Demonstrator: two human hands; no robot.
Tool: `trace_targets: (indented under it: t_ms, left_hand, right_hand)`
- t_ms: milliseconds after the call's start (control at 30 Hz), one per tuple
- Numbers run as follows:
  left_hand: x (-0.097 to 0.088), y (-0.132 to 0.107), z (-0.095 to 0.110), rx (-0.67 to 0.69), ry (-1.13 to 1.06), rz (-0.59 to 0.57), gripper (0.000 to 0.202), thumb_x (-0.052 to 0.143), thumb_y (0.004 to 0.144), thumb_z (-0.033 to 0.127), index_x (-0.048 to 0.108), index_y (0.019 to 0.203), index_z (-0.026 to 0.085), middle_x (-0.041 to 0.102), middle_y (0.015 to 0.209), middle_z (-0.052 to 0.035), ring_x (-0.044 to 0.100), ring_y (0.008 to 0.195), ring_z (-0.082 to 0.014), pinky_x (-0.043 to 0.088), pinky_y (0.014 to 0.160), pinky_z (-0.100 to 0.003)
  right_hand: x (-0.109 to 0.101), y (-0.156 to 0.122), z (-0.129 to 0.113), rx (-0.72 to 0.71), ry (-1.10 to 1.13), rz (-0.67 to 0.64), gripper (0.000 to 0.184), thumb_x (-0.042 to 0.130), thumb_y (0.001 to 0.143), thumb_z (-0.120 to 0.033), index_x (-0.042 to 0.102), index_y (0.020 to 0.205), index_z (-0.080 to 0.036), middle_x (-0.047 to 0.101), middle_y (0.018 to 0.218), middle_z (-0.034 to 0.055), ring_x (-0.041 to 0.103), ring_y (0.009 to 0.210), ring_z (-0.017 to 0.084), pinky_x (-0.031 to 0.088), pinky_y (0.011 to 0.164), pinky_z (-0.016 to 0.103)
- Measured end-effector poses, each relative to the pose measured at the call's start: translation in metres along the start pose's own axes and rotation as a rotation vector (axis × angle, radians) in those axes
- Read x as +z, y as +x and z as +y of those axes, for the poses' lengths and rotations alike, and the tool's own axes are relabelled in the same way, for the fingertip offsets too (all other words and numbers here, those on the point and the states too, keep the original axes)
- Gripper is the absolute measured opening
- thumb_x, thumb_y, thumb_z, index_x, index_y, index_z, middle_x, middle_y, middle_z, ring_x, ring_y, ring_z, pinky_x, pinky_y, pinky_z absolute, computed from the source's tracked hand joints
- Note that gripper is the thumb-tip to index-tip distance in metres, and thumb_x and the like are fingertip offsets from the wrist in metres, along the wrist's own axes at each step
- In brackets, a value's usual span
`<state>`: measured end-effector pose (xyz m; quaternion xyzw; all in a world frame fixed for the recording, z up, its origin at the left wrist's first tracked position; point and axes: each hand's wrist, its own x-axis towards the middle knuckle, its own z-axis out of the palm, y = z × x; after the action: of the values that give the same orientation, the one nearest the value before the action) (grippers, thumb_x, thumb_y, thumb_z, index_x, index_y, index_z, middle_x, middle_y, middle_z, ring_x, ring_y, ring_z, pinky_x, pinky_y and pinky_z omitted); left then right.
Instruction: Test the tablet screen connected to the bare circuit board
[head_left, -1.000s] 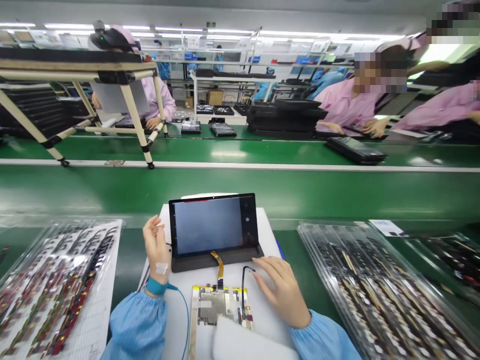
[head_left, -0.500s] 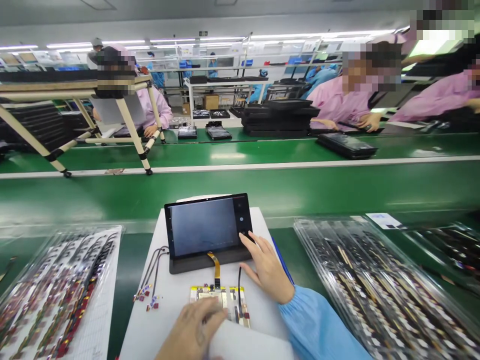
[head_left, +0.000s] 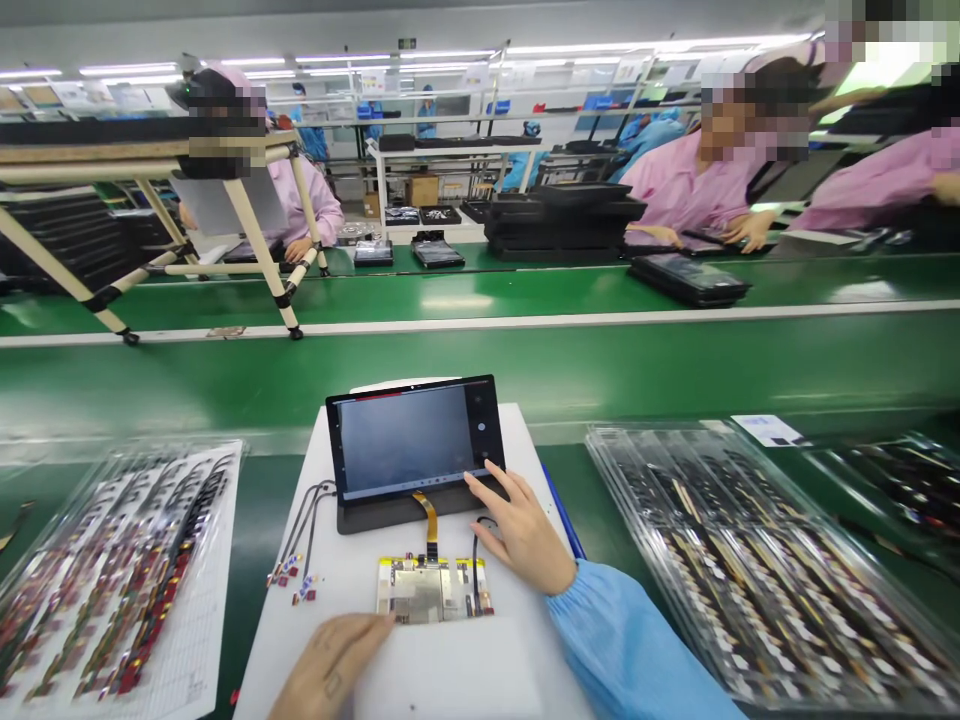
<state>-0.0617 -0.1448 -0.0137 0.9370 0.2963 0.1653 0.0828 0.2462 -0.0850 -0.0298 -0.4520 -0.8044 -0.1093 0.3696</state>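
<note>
- Since the earlier head-camera frame, the left hand (head_left: 330,665) has moved off the top of the circuit board (head_left: 431,590) to its lower left corner, leaving the board's metal shield uncovered; the right hand (head_left: 521,535) stays at the lower right corner of the tablet (head_left: 409,440).
- Left hand: grip released, fingers extended. The fingertips touch or lie just beside the board's corner, and the palm is over the edge of a white sheet (head_left: 450,670).
- Right hand: grip released, nothing grasped. The index fingertip (head_left: 476,478) is on the lower right of the tablet's front, and the hand arches over the dark folio stand (head_left: 416,515). A blue sleeve (head_left: 622,645) covers the forearm.
- Tablet: propped tilted in the stand, screen dim, on the white work surface (head_left: 289,650).
- Board: lying flat just below the stand, joined to the tablet by an amber ribbon cable (head_left: 429,515). A thin black cable (head_left: 475,565) lies beside its right edge.
- Left of the board: loose thin wires with red connectors (head_left: 298,550).
- Either side of the surface: clear trays (head_left: 765,570) of parts in rows.
- Beyond: a green conveyor belt (head_left: 480,360); across it, co-workers in pink smocks (head_left: 686,180) handle dark tablets (head_left: 690,278).
</note>
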Motion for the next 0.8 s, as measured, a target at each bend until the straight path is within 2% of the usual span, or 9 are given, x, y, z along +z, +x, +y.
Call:
trace_targets:
  t_ms: [67,167,333,400,500,567,667,733,800]
  left_hand:
    - [-0.003,-0.018,-0.007,-0.114,0.055,0.024,0.068,0.053,0.083,0.050,0.031,0.141,0.023,0.065,0.112,-0.0110,0.063,0.100,-0.0228,0.053,0.085,-0.028]
    - [-0.010,-0.039,-0.014,-0.321,0.151,0.155,0.062,0.049,0.087,0.039,0.026,0.142,0.024,0.062,0.116,-0.0108,0.061,0.104,-0.0241,0.051,0.088,-0.033]
    - [-0.024,-0.053,-0.018,-0.339,0.287,0.108,0.064,0.051,0.085,0.037,0.024,0.143,0.029,0.062,0.114,-0.0082,0.063,0.098,-0.0235,0.053,0.078,-0.032]
    - [-0.026,-0.048,-0.011,-0.411,0.340,0.095,0.062,0.046,0.087,0.037,0.022,0.143,0.031,0.060,0.117,-0.0104,0.061,0.099,-0.0269,0.052,0.075,-0.037]
    - [-0.026,-0.027,0.012,-0.570,0.441,0.159,0.057,0.041,0.088,0.036,0.024,0.142,0.031,0.050,0.124,-0.0164,0.055,0.106,-0.0354,0.048,0.074,-0.046]
    - [-0.026,-0.006,0.032,-0.506,0.368,0.231,0.052,0.046,0.086,0.028,0.033,0.137,0.031,0.054,0.116,-0.0136,0.057,0.102,-0.0307,0.049,0.078,-0.043]
    - [-0.028,0.032,0.058,-0.335,0.111,0.199,0.027,0.045,0.085,0.016,0.054,0.108,0.027,0.062,0.089,-0.0063,0.063,0.079,-0.0197,0.051,0.069,-0.029]
    - [-0.026,0.058,0.069,-0.239,-0.034,0.125,0.019,0.040,0.086,0.011,0.054,0.084,0.023,0.059,0.069,-0.0023,0.060,0.060,-0.0146,0.049,0.056,-0.023]
    - [-0.018,0.081,0.075,-0.230,-0.073,0.031,0.018,0.038,0.086,0.011,0.050,0.076,0.021,0.056,0.060,0.0000,0.057,0.053,-0.0140,0.047,0.049,-0.023]
  right_hand:
    - [-0.002,0.001,-0.001,0.005,0.007,0.013,0.038,0.035,0.094,-0.024,0.037,0.131,-0.012,0.058,0.112,0.0082,0.045,0.117,0.025,0.048,0.086,0.042]
    - [-0.006,0.002,-0.002,0.027,0.026,0.068,0.033,0.037,0.094,-0.020,0.040,0.126,-0.013,0.059,0.109,0.0089,0.048,0.113,0.023,0.048,0.084,0.039]
    - [-0.014,0.001,-0.003,0.119,0.084,0.113,0.023,0.041,0.091,-0.014,0.049,0.112,-0.017,0.061,0.106,0.0083,0.053,0.105,0.023,0.048,0.080,0.040]
    - [-0.017,-0.003,-0.007,0.154,0.132,0.106,0.019,0.042,0.090,-0.013,0.052,0.106,-0.019,0.062,0.100,0.0062,0.054,0.101,0.023,0.049,0.079,0.040]
    - [-0.022,-0.014,-0.018,0.227,0.236,0.082,0.016,0.042,0.090,-0.011,0.052,0.099,-0.020,0.062,0.088,0.0042,0.058,0.087,0.019,0.051,0.073,0.034]
    - [-0.026,-0.022,-0.027,0.288,0.319,0.040,0.014,0.042,0.090,-0.011,0.051,0.095,-0.020,0.060,0.080,0.0025,0.058,0.075,0.015,0.051,0.066,0.030]
    - [-0.031,-0.034,-0.042,0.358,0.439,-0.053,0.012,0.041,0.091,-0.012,0.050,0.091,-0.020,0.058,0.075,0.0006,0.056,0.068,0.012,0.050,0.059,0.025]
    - [-0.034,-0.039,-0.050,0.392,0.500,-0.102,0.011,0.041,0.091,-0.013,0.050,0.090,-0.020,0.058,0.076,0.0008,0.056,0.070,0.012,0.050,0.059,0.024]
    - [-0.035,-0.043,-0.055,0.421,0.541,-0.135,0.009,0.042,0.091,-0.014,0.049,0.089,-0.020,0.057,0.077,0.0014,0.056,0.072,0.013,0.050,0.060,0.025]
